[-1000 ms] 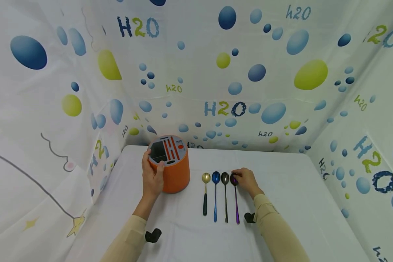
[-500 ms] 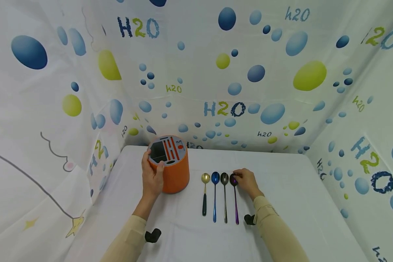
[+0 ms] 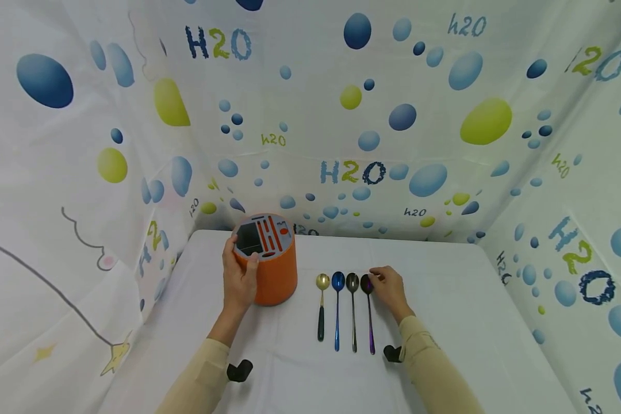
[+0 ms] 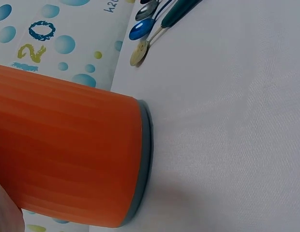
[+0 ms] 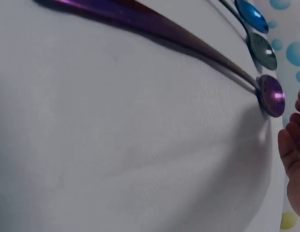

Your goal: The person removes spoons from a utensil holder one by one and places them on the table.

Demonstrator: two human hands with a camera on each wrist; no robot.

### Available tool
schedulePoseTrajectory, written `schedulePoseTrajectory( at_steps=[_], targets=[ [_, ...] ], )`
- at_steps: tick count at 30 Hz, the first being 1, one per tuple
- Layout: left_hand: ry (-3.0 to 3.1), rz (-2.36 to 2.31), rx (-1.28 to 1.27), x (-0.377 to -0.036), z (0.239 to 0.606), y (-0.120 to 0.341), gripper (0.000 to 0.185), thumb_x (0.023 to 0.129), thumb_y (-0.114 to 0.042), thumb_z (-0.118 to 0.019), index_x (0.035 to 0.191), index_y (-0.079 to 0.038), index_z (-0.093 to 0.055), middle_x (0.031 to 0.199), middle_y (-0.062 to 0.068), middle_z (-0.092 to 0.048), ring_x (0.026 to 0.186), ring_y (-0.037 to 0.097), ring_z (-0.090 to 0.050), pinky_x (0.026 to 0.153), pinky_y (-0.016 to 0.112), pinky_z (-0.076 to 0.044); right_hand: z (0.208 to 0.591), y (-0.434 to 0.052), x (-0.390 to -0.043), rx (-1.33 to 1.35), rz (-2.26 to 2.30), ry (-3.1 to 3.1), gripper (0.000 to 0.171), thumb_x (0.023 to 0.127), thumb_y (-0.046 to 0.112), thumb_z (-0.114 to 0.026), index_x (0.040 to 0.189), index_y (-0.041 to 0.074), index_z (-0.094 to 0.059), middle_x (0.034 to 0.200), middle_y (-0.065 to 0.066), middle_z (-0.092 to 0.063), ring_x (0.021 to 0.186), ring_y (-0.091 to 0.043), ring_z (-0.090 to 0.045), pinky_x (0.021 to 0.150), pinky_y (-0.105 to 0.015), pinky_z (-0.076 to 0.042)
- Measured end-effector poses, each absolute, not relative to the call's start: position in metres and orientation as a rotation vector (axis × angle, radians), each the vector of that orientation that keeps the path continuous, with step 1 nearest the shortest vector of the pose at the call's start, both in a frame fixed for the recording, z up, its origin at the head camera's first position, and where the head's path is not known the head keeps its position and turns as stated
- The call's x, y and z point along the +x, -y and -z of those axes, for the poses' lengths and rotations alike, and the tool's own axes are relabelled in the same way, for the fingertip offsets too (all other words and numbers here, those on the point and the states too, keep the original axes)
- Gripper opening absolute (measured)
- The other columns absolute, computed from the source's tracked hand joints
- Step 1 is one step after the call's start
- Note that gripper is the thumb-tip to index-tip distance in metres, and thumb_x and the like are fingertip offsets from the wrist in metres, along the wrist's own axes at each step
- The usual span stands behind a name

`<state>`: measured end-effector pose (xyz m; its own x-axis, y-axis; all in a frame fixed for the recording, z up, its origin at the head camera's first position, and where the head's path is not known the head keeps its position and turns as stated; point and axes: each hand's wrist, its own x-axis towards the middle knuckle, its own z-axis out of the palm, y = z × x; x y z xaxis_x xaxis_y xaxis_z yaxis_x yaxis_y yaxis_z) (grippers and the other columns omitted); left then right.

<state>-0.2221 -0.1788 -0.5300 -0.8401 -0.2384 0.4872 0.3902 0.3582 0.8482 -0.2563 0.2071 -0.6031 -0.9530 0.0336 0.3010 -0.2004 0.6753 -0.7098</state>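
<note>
My left hand (image 3: 240, 283) grips an orange round utensil holder (image 3: 276, 282), thumb near the top edge and fingers along its left side. The holder's grey top (image 3: 284, 233) has a large dark opening and narrow red slots. In the left wrist view its grey base rim (image 4: 145, 154) shows against the white cloth. My right hand (image 3: 390, 290) is beside the bowl of a long purple spoon (image 3: 370, 328). In the right wrist view, the fingers (image 5: 288, 147) are loosely bent, with a gap between them and the spoon's bowl (image 5: 273, 96).
Left of the purple spoon lie a dark metallic spoon (image 3: 354, 316), a blue spoon (image 3: 337, 316) and a gold spoon with a green handle (image 3: 321, 322), all parallel, bowls away from me. The white-covered table (image 3: 300, 379) meets a curtain (image 3: 310, 103) patterned with bubbles behind.
My right hand has come off the purple spoon's bowl, shifting slightly right. The left hand and the utensil holder stay in place, and the head view has turned a little.
</note>
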Motion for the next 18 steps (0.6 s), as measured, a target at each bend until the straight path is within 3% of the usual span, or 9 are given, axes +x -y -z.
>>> schedulePoseTrajectory(
  at_steps=[9, 18],
  targets=[
    [2.107, 1.513, -0.124, -0.221, 0.525, 0.180, 0.069, 0.105, -0.033, -0.057, 0.163, -0.028, -0.022, 0.161, 0.006, -0.036, 0.139, 0.025, -0.043, 0.114, 0.057, -0.044, 0.594, -0.190, -0.238, 0.115, -1.186, 2.428, 0.012, 0.092, 0.006, -0.074, 0.102, 0.002, -0.079, 0.104, -0.017, -0.073, 0.091, -0.030, -0.062, 0.074, -0.030, -0.049],
    [2.138, 1.460, -0.088, -0.215, 0.514, 0.181, 0.068, 0.105, -0.032, -0.059, 0.164, -0.022, -0.026, 0.164, 0.006, -0.033, 0.147, 0.025, -0.034, 0.120, 0.059, -0.035, 0.591, -0.171, -0.209, 0.181, -1.223, 2.357, 0.006, 0.091, 0.003, -0.076, 0.095, 0.001, -0.079, 0.091, -0.010, -0.071, 0.086, -0.025, -0.060, 0.070, -0.023, -0.048]
  ],
)
